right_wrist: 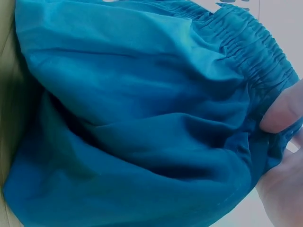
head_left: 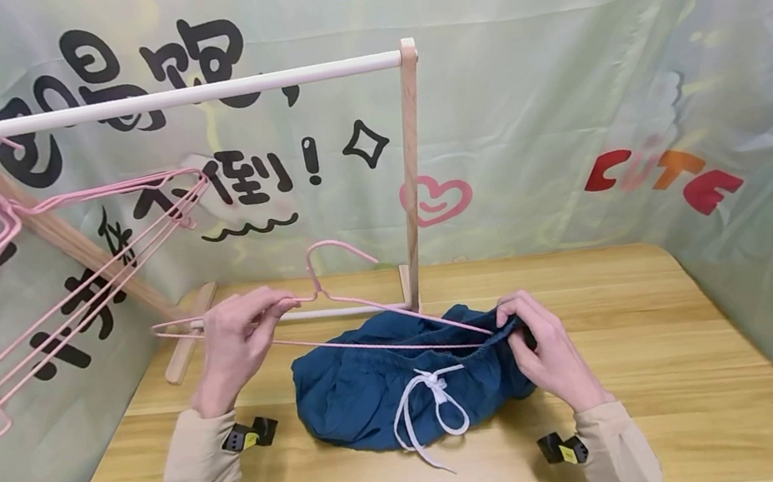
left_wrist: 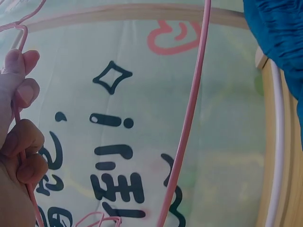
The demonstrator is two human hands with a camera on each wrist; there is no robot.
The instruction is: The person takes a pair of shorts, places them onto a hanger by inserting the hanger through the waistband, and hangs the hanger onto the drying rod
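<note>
A pink hanger point(head_left: 318, 285) is tilted over the table, and my left hand point(head_left: 240, 340) grips its upper arm left of the hook. In the left wrist view the fingers point(left_wrist: 28, 137) curl round the pink wire. The hanger's right end reaches into the waist opening of blue drawstring shorts point(head_left: 373, 395). My right hand point(head_left: 547, 346) pinches the waistband at its right end; the right wrist view shows the thumb point(right_wrist: 284, 111) on the gathered elastic point(right_wrist: 260, 52). A white drawstring point(head_left: 434, 389) tied in a bow hangs at the front of the shorts.
A small rack with a white rail point(head_left: 181, 96) and wooden posts point(head_left: 413, 161) stands at the back left of the table point(head_left: 637, 336). Several pink hangers point(head_left: 9, 208) hang at the rail's left end. Printed cloth point(head_left: 528, 126) surrounds the table.
</note>
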